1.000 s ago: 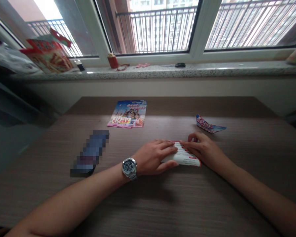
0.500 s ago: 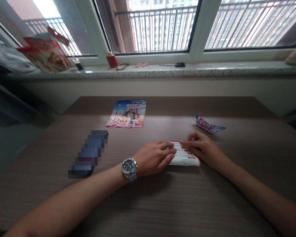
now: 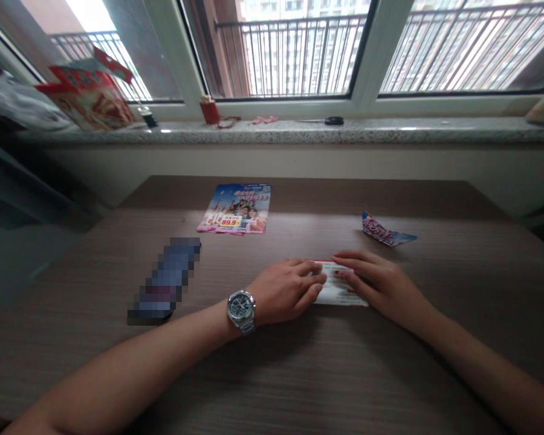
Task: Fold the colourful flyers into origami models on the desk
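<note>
A white printed leaflet (image 3: 333, 291) with a red top edge lies flat on the wooden table (image 3: 236, 380). My left hand (image 3: 290, 290), with a steel watch (image 3: 242, 307) on its wrist, rests flat over the leaflet's left part, fingers stretched out. Over the right part lies my right hand (image 3: 378, 281), its fingers extended across the paper; they cover some of the print. Neither hand grips the paper. Beyond my right hand sits a small folded paper piece (image 3: 385, 232) in blue and red, its ends raised like a boat.
A stack of colourful flyers (image 3: 236, 208) lies at the back left of the table. Nearer on the left is a blurred-out phone-like dark object (image 3: 165, 281). Scissors (image 3: 329, 121), a red container (image 3: 209, 110) and a red bag (image 3: 90, 99) stand or lie along the windowsill (image 3: 272, 136).
My right hand has gone from pinching near the leaflet's upper right to lying flatter, fingers spread over its right part. The left hand stays in place. The view has shifted slightly.
</note>
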Available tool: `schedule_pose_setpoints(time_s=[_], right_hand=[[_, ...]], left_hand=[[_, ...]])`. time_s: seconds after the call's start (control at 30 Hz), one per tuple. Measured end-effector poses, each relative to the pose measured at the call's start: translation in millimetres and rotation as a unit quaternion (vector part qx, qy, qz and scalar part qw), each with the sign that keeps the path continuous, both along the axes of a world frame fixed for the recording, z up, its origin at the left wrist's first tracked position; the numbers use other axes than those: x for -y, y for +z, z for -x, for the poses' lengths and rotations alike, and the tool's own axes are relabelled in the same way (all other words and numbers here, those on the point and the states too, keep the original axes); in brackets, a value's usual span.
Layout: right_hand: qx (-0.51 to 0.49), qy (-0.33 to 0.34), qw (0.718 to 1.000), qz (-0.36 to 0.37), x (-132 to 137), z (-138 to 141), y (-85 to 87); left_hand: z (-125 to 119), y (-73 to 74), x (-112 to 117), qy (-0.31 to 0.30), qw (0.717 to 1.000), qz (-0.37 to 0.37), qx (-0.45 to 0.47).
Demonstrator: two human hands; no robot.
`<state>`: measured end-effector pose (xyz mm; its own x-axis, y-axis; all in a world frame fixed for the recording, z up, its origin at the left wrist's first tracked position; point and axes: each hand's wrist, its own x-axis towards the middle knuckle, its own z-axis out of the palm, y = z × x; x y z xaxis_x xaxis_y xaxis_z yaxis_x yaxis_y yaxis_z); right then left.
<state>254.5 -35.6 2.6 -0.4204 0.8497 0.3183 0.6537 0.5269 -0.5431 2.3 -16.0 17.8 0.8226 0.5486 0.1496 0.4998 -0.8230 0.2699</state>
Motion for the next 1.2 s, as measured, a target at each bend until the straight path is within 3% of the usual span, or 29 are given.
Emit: schedule_pose_setpoints(time_s=[0.37, 1.2], right_hand=[[0.070, 0.051, 0.996, 0.024, 11, 9, -13.0], [0.118, 0.044, 0.991, -0.038, 18, 11, -21.8]], left_hand=[[-3, -6.5, 1, 0.033, 0.998, 0.027, 0.041], [-6, -19.5, 7, 0.048, 0.998, -0.011, 0.031]])
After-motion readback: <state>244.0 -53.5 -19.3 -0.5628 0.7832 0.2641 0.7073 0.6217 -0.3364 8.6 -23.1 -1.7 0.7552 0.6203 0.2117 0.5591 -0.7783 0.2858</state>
